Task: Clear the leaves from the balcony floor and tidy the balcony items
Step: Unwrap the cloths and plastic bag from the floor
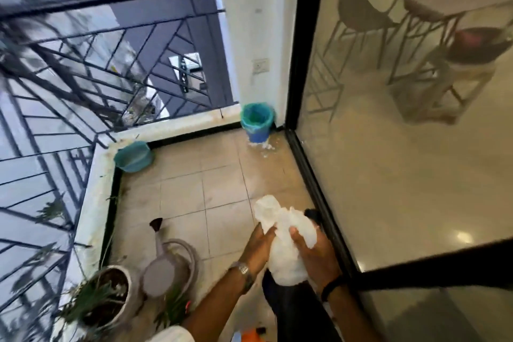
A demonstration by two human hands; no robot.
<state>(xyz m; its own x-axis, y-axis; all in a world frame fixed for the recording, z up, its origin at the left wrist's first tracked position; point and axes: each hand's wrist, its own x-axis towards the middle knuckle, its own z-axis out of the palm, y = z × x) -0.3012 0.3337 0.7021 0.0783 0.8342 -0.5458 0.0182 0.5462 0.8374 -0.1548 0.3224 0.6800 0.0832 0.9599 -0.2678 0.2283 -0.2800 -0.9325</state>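
While both my left hand [261,241] and right hand [311,250] clutch the crumpled white plastic bag [286,244], it looks light, soft and slippery, best gripped at its bunched neck.

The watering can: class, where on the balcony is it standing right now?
In the head view, the watering can stands on the tiled floor at lower left, beside the potted plant and left of the person's left hand.

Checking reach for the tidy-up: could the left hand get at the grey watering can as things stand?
Probably not yet: the left hand grips the white plastic bag with the right hand. The floor path to the watering can looks free.
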